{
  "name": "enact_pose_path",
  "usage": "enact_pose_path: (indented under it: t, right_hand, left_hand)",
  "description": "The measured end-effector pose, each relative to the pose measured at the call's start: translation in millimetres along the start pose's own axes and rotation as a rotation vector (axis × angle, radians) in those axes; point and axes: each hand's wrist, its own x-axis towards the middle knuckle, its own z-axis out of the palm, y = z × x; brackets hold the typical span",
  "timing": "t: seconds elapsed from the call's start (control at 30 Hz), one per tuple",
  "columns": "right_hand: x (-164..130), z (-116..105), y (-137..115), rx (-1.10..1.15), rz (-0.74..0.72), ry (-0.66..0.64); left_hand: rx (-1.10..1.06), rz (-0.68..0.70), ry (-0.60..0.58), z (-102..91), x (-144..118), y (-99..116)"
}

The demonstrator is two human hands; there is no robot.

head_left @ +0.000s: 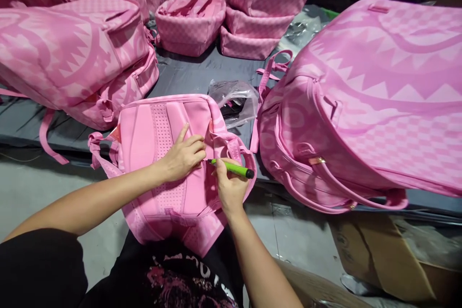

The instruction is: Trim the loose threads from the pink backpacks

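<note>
A pink backpack (169,173) lies with its padded back side up, directly under both hands, half on the edge of the dark table (187,74) and half over the person's lap. The left hand (182,156) lies flat on the back panel with its fingers bent and pressed together, holding nothing. The right hand (229,187), just beside it, is closed on a green marker (233,168); the tip of the marker points toward the left fingertips and touches, or almost touches, the fabric.

Just beyond the right hand lies a clear plastic bag (234,101) with something dark inside; a small pink label is there, but it is too small to read. To the right of the hands is a large pink bag (368,101) with a tooth pattern, and to the left a stack of pink backpacks (75,57). Below the right forearm is a cardboard box (390,260). The black shirt (187,274) has a print, not readable.
</note>
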Motion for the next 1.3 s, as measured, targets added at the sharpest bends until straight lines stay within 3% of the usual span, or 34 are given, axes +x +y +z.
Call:
enact_pose_path:
  t: [0.53, 0.63, 0.77, 0.83, 1.3]
  right_hand:
    - [0, 3, 1, -0.133, -0.107, -0.062]
    - [1, 3, 0, -0.151, -0.132, -0.013]
    - [3, 5, -2, -0.152, -0.142, -0.074]
    - [4, 6, -3, -0.201, -0.155, -0.033]
    - [7, 4, 2, -0.192, -0.102, -0.035]
  left_hand:
    - [0.013, 0.003, 0.002, 4.4, -1, -2]
    - [0.020, -0.001, 0.004, 4.5, -2, -1]
    - [0.033, 0.007, 0.031, 5.0, -3, -2]
    - [0.043, 0.010, 0.044, 5.5, -3, -2]
    - [0.071, 0.014, 0.057, 11.9, -6, -3]
